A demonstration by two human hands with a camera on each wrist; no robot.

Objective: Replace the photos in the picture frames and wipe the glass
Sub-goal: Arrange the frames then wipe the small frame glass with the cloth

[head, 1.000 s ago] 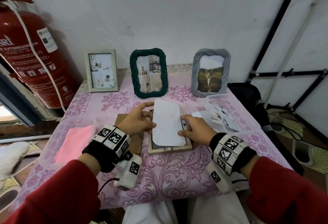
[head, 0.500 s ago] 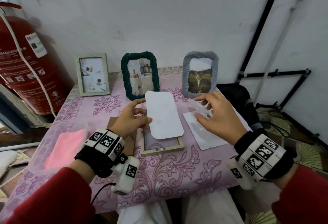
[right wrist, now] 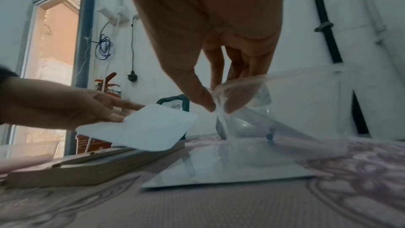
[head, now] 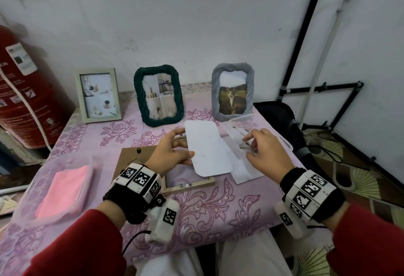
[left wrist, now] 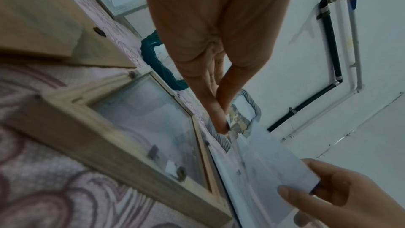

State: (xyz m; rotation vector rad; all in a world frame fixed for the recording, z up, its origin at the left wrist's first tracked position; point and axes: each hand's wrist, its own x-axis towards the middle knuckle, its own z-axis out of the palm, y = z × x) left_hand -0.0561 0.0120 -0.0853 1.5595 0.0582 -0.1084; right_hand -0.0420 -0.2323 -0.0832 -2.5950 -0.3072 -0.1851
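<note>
Your right hand (head: pixel 265 152) has moved from the frame (head: pixel 188 182) to pinch a photo (right wrist: pixel 221 117) in the clear tub (head: pixel 244 120). Your left hand (head: pixel 172 152) pinches the white card (head: pixel 207 148) above the frame, between both hands. Thin, bendy: hold edges.

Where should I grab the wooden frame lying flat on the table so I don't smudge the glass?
Take the wooden frame by its two long side rails, coming down from above. It lies face down with the back open, so the glass sits bare in the middle. Best keep your grip on the wood, since the left hand holds a white card over it.
</note>
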